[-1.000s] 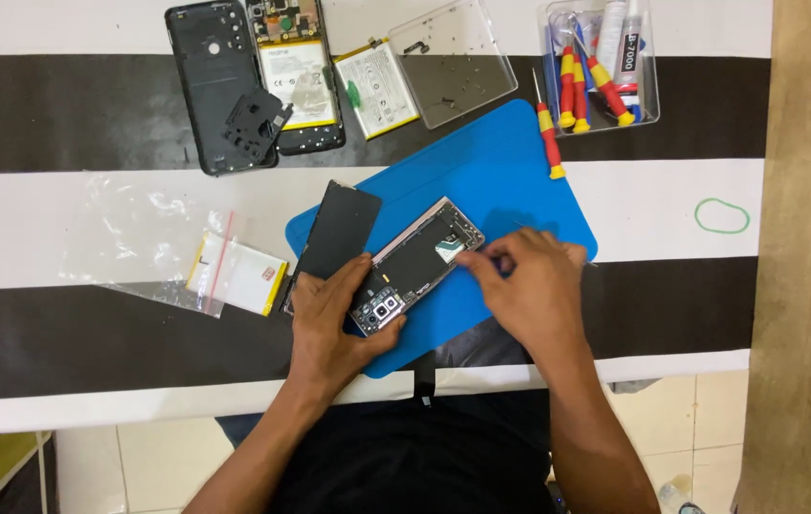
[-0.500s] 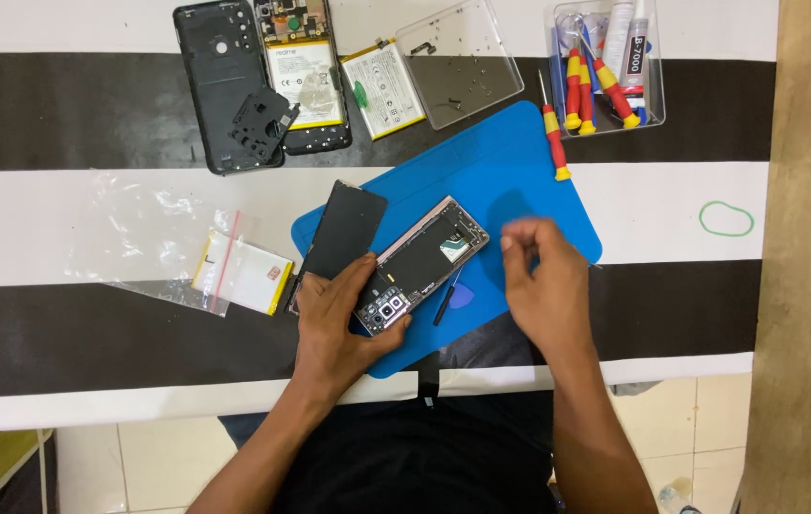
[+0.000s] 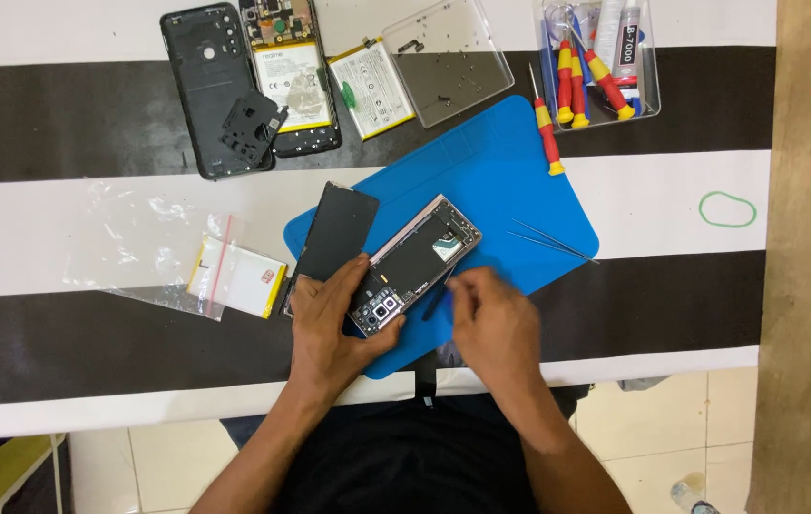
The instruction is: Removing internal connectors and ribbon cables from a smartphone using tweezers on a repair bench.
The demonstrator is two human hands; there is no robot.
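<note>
The left hand [image 3: 329, 328] clamps the opened phone frame [image 3: 415, 265] on the blue mat [image 3: 510, 181]. At its four o'clock, the right hand [image 3: 493, 324] pinches a dark tool [image 3: 438, 299]. The back panel [image 3: 334, 233] lies off at nine o'clock; the interior still sits exposed.

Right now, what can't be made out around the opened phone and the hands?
Head view only:
- Thin dark tool: right hand covers its grip.
- Opened phone: left hand hides its lower-left edge; internals too small.
- Black panel: lower end under left hand.
- Clear tray: top cut off by frame.
</note>
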